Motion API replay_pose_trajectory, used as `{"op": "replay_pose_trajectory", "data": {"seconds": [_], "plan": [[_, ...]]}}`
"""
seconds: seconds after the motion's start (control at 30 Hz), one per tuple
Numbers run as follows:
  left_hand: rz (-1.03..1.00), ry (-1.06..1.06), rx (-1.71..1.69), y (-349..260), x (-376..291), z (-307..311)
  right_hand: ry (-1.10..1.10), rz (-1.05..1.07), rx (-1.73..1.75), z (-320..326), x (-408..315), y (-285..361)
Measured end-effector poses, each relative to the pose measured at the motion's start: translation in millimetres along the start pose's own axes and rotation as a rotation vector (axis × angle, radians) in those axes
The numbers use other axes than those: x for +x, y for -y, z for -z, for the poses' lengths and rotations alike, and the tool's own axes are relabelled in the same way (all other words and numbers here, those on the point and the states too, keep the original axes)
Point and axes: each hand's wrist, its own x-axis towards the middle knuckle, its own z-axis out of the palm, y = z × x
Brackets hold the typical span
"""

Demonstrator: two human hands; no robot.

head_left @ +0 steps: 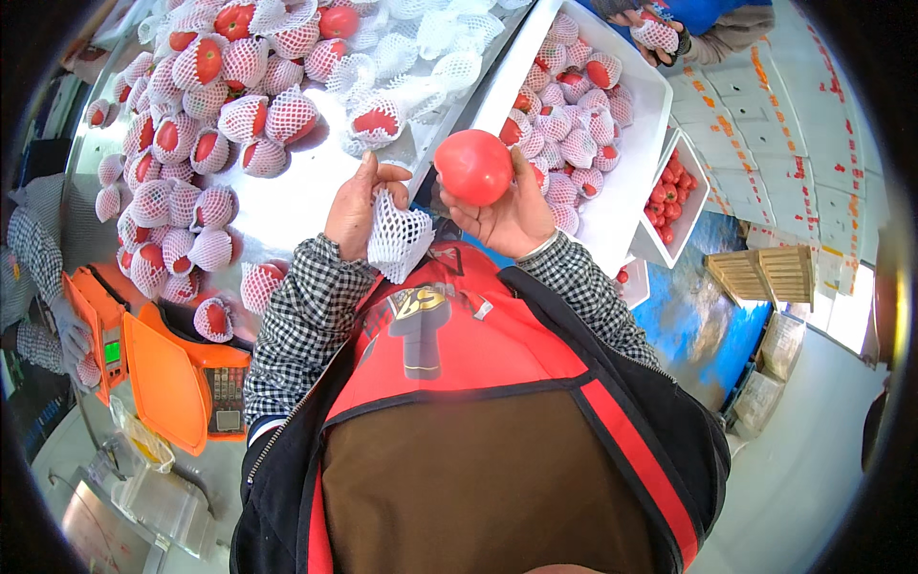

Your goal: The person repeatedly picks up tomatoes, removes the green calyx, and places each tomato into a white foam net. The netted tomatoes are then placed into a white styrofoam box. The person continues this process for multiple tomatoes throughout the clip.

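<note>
In my right hand rests a bare red tomato, held above the near edge of the metal table. My left hand grips an empty white foam net sleeve, to the left of the tomato and apart from it. Beyond my hands, a tomato in a foam net lies on the metal table. Many netted tomatoes are heaped on the left side of the table, and loose empty foam nets lie at its far side.
A white bin of netted tomatoes stands right of the table, with a smaller white crate of bare tomatoes beyond. Orange scales stand at the left. One co-worker's gloved hand is at far left; another's hands are at top right.
</note>
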Motion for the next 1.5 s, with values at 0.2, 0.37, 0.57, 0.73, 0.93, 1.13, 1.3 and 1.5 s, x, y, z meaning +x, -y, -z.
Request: {"op": "replay_pose_trajectory", "data": {"seconds": [0.2, 0.37, 0.57, 0.73, 0.93, 1.13, 1.3, 1.5], "plan": [[0.012, -0.147, -0.409, -6, -11, 4, 0.000, 0.013, 0.090, 5, 6, -7], [-0.033, -0.329, -0.362, -5, -9, 13, 0.141, -0.154, 0.060, 11, 13, -26], [-0.084, -0.494, 0.300, 9, -12, 8, 0.287, -0.079, -0.049, 15, 37, -28], [0.205, 0.062, -0.262, 18, -40, 8, 0.376, -0.006, -0.212, 4, 44, -16], [-0.342, -0.323, 0.410, -21, -52, 12, 0.163, 0.164, -1.137, -12, 53, -34], [-0.866, -0.416, 1.072, -12, -77, -24, 0.021, 0.736, -1.076, -29, 82, -57], [-0.850, -0.508, 0.738, -15, -81, -22, 0.088, 0.145, -0.352, -38, 90, -56], [-0.831, -0.648, 0.774, -34, -83, 12, 0.374, -0.068, -0.057, -27, 98, -70]]}}
